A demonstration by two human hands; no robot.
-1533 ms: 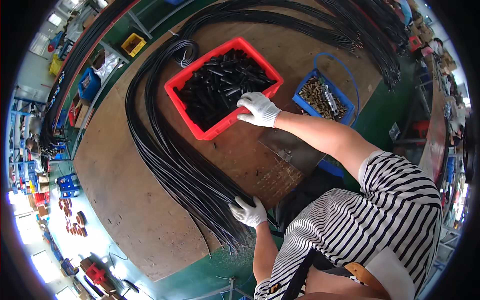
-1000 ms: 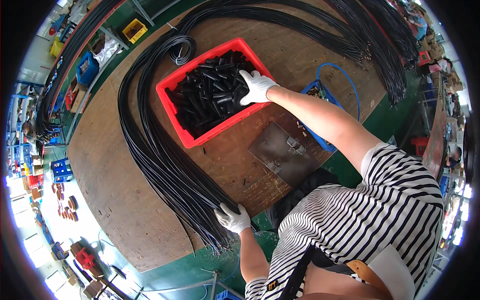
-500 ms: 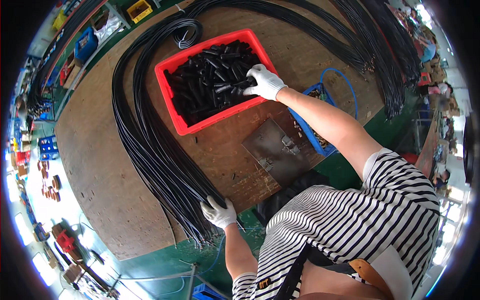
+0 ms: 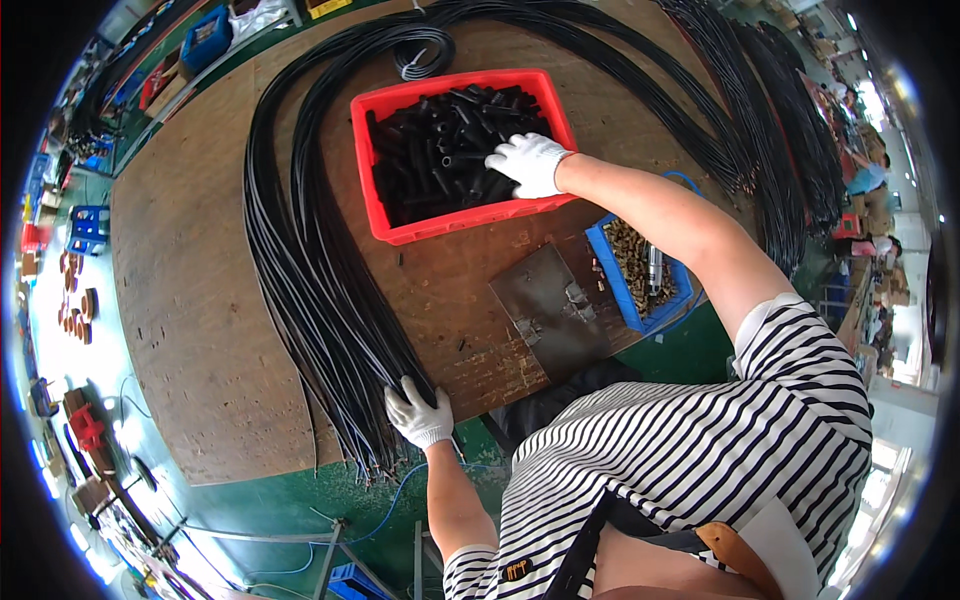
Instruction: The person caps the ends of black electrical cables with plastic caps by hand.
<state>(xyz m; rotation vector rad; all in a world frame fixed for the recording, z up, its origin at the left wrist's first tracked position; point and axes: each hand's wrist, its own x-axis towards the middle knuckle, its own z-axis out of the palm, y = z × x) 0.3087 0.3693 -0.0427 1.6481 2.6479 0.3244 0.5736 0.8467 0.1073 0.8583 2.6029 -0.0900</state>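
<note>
My left hand [image 4: 418, 412] wears a white glove and lies with its fingers spread on a bundle of long black cables [image 4: 345, 330], near their cut ends at the table's front edge. My right hand [image 4: 530, 163], also gloved, reaches over the right side of a red plastic bin [image 4: 400, 236]. Short black tubes [image 4: 425, 150] fill that bin in a loose heap. The fingers of my right hand are curled at one black tube [image 4: 465, 159] that points left; its far end is hidden by the glove.
A blue bin [image 4: 648, 328] of small brass-coloured parts, with a metal tool [image 4: 655, 270] in it, sits right. Beside it a dark metal plate [image 4: 550, 305] lies on the wooden table [image 4: 190, 300]. More black cables [image 4: 690, 110] run along the back and right.
The view has shifted, showing more of the blue bin. My right hand remains over the red bin, its fingers now at a tube pointing left. My left hand stays on the cables.
</note>
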